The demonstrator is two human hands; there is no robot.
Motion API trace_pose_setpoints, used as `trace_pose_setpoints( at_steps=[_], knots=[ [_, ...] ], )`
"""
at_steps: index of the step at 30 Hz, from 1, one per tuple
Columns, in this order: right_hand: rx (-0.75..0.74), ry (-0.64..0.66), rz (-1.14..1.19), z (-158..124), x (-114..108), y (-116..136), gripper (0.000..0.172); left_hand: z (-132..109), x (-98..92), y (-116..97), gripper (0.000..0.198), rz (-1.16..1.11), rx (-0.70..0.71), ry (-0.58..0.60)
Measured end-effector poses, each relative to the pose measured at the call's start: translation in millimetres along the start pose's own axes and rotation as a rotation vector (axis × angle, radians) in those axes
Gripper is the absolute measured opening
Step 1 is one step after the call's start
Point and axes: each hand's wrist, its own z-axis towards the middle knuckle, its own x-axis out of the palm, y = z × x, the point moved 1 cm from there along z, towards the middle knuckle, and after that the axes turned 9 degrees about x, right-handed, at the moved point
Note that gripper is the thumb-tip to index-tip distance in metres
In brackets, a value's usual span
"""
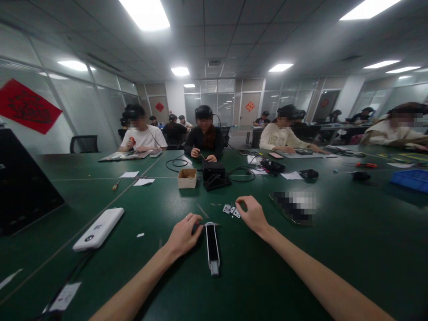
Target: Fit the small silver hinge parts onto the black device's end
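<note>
On the green table lies a long narrow black device with a pale frame (212,245), a small crosspiece at its far end. My left hand (185,234) rests at that far end, fingers curled beside the crosspiece; whether they grip it is too small to tell. My right hand (252,214) is over several small metal plates (227,208), with thumb and forefinger brought together at their right side. Anything between those fingertips is too small to make out. Tiny loose parts lie around the plates.
A white power bank (98,229) with a cable lies left. Ahead stand a small open box (187,179) and a black stand (214,174). A pixelated flat item (294,207) lies right, a blue tray (410,179) farther right. Several people sit across the table.
</note>
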Motion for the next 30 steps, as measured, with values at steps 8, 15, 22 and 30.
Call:
trace_pose_setpoints(
  at_steps=[8,15,22,30],
  knots=[
    [-0.206,0.156,0.247,-39.9,30.9,67.4,0.007,-1.5,-2.2,-12.1,0.016,0.046,0.247,-0.089],
    [-0.217,0.235,0.296,-40.0,28.3,69.4,0.008,-2.4,4.7,-9.3,0.022,0.164,0.367,-0.068],
    [-0.197,0.253,0.304,-39.9,26.9,70.3,0.007,-3.0,-0.1,-15.3,0.029,0.222,0.417,-0.095],
    [-0.197,0.244,0.347,-39.9,25.0,71.7,0.008,-2.4,-0.4,-10.9,0.03,0.219,0.399,-0.145]
  ],
)
